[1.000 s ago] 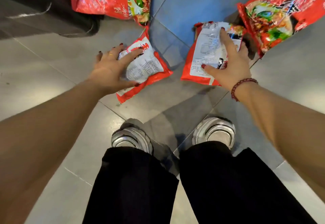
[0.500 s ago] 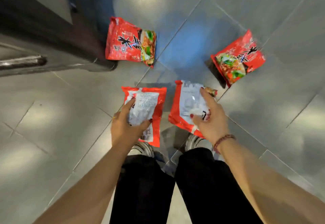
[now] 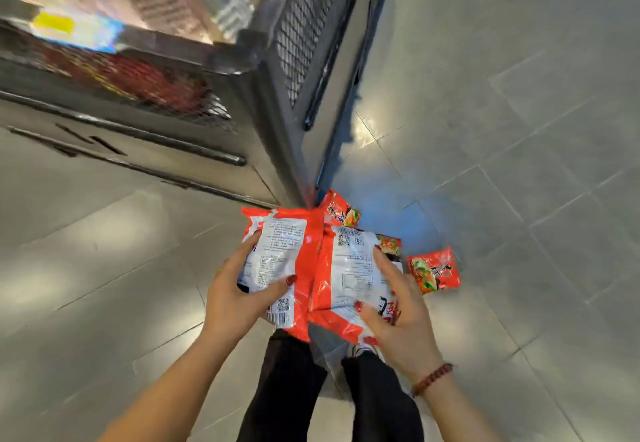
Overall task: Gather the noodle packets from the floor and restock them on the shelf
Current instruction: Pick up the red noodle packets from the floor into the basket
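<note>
My left hand (image 3: 239, 297) grips a red noodle packet (image 3: 277, 251) with its white back label facing up, lifted off the floor. My right hand (image 3: 398, 317) grips a second red noodle packet (image 3: 349, 278), also label up, beside the first. Two more red packets lie on the grey floor tiles: one (image 3: 341, 213) at the foot of the shelf corner, another (image 3: 434, 270) to the right of my right hand. The dark metal shelf (image 3: 242, 67) stands ahead on the left, its mesh basket holding blurred red packets (image 3: 138, 81).
The shelf's corner post (image 3: 294, 171) comes down to the floor just beyond the held packets. Grey tiled floor (image 3: 519, 129) spreads to the right and left. My dark trouser legs (image 3: 287, 389) are below the hands.
Both hands have lifted their packets off the floor and brought them side by side. The view has risen and tilted up, bringing the shelf into sight; the floor packets now look smaller and farther.
</note>
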